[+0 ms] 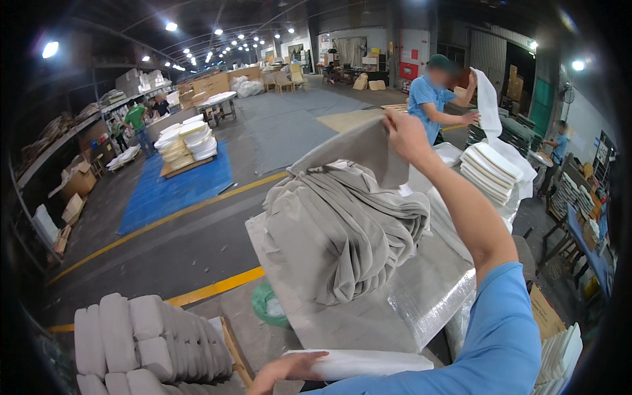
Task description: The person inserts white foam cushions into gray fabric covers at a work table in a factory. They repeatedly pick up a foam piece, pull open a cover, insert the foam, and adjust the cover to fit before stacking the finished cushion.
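Observation:
My right hand (407,137) is raised over the far side of the table, its fingers closed on the edge of a grey fabric piece (359,148). That piece hangs beside a heap of folded grey fabric pieces (329,227), which look like cushion covers. Close to my body, my left hand (295,366) grips the left end of a white pad (375,364), with the thumb along its top and the other fingers partly hidden. The pad lies along the near edge of the plastic-covered table (408,289).
Stacked grey cushions (148,339) stand at lower left, near a green bag (268,305). A co-worker (431,99) across the table lifts a white piece (486,99) beside piled white pads (490,171). More white pads (556,355) sit at lower right. A blue mat (178,197) bears stacks.

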{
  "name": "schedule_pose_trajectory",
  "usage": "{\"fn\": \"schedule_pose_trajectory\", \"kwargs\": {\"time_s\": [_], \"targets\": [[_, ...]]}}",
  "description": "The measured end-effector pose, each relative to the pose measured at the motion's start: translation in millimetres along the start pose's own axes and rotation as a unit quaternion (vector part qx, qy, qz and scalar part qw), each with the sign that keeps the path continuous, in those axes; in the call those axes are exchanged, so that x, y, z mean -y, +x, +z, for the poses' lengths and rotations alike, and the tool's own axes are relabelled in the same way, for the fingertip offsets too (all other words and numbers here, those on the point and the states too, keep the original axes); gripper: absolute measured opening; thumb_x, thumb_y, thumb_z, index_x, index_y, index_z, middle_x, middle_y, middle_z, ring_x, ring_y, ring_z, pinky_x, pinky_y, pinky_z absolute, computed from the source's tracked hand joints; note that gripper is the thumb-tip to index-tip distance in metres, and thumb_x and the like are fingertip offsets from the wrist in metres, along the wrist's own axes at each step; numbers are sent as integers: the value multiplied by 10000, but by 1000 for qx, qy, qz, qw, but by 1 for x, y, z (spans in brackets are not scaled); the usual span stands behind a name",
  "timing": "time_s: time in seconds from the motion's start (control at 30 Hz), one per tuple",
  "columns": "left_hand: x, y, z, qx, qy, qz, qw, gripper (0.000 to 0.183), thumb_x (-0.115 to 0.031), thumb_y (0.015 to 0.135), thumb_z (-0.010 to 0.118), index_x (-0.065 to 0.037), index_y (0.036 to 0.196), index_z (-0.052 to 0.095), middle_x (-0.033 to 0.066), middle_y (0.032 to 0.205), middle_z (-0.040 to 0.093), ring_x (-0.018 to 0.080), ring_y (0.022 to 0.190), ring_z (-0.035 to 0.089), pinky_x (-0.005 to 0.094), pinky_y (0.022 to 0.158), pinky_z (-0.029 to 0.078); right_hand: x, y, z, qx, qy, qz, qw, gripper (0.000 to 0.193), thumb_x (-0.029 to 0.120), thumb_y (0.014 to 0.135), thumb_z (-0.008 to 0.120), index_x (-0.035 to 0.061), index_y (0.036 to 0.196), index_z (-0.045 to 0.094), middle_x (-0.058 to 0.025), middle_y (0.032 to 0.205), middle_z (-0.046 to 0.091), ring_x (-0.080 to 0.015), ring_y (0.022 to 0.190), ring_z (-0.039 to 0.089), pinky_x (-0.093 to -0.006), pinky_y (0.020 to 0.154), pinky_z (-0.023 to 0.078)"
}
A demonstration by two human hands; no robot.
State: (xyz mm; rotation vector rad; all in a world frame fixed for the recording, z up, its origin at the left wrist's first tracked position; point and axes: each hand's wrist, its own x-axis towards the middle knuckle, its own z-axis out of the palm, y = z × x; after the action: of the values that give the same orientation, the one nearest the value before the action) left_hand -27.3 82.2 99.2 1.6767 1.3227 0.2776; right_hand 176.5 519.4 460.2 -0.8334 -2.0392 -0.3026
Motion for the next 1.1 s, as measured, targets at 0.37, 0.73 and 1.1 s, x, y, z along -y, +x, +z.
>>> {"fn": "schedule_pose_trajectory", "kwargs": {"time_s": [0.37,0.73,1.1], "targets": [[-128,151,-120,-386,-434,87,809,942,61,862,780,-117,1634,272,177,1635,367,296,1471,430,369,1155,422,56,-41,-167,18,170,-25,985,216,180,990,651,18,1116,719,-144,942,732,-239,874,687,-346,827,531],[-226,117,-217,-461,-274,288,793,126,-91,951,741,-36,1063,719,-50,939,668,79,864,582,258,801,478,-104,-262,-241,355,158,349,853,278,180,912,762,32,1143,713,25,846,608,-67,821,596,-248,748,485],[-265,151,-111,-117,-188,257,941,190,-194,987,710,-59,1115,749,-22,899,676,66,796,562,245,723,465,24,-318,-126,235,397,313,830,192,94,911,785,23,1077,721,-10,908,684,-104,862,619,-266,762,486]]}}
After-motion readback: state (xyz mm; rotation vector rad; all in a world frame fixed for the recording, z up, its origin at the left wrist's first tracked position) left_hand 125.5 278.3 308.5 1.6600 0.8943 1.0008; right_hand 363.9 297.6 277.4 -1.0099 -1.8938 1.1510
